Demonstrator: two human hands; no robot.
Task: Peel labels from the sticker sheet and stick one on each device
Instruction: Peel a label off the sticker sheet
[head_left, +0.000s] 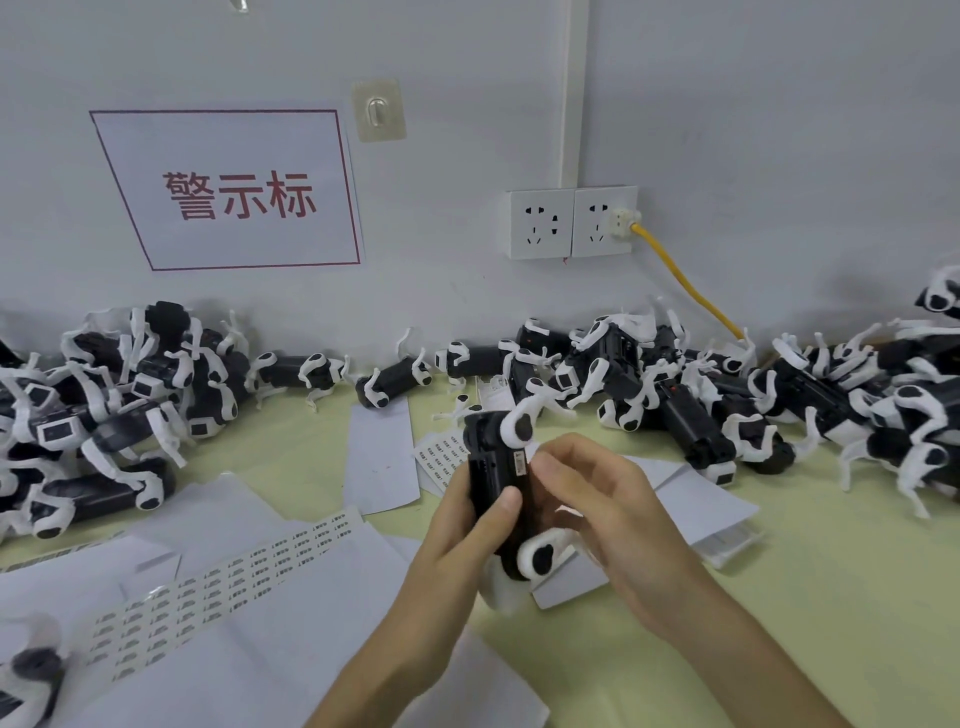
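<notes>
black device (493, 478), left hand (457, 540) fingers curled round it, right hand (613, 514) fingers pinching a label (519, 462)

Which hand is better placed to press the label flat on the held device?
Right. The right hand has fingertips at the label on the device; the left hand grips the device's body and is needed to steady it.

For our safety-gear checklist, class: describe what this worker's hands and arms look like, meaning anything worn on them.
Nothing worn shows. The left hand and right hand are bare: no gloves, rings or finger cots. The left forearm and right forearm are uncovered down to the picture's bottom edge, with no sleeve, watch or wrist strap in view. The nails that show are short and unpainted.
</notes>
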